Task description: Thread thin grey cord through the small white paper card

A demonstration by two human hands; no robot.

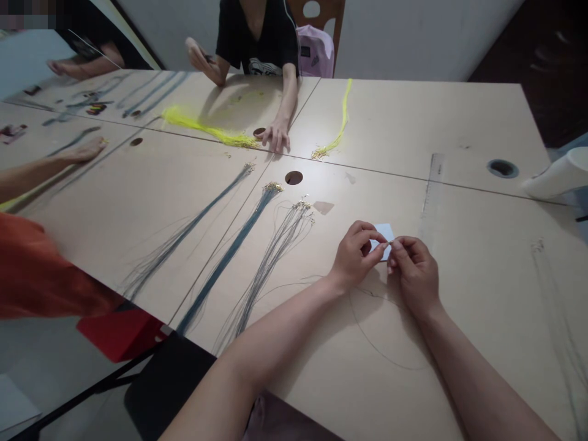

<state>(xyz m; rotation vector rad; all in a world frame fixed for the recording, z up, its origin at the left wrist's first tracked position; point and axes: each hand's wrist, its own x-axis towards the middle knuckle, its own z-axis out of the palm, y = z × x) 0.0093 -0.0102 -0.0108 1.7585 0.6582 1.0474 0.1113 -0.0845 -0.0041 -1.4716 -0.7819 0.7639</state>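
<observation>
Over a small white card (387, 231), my left hand (361, 252) and my right hand (416, 269) meet at the fingertips. Both pinch a thin line, and a tiny piece at the pinch is too small to make out. A loose grey line (367, 344) curves across the tabletop below my hands. Left of my left arm lies a bundle of grey lines (271, 257) with small gold hook-like ends. Beside it are a thicker blue-grey bundle (229, 250) and a thinner dark bundle (197, 217), both ending in similar gold pieces.
A clear ruler (432, 187) lies beyond my right hand. Faint lines (554, 294) rest at the right, near a white bottle (563, 171). Across the table (482, 122), a person's hand (277, 135) touches the surface near yellow lines (206, 130). Another person's arm (41, 168) reaches in from the left.
</observation>
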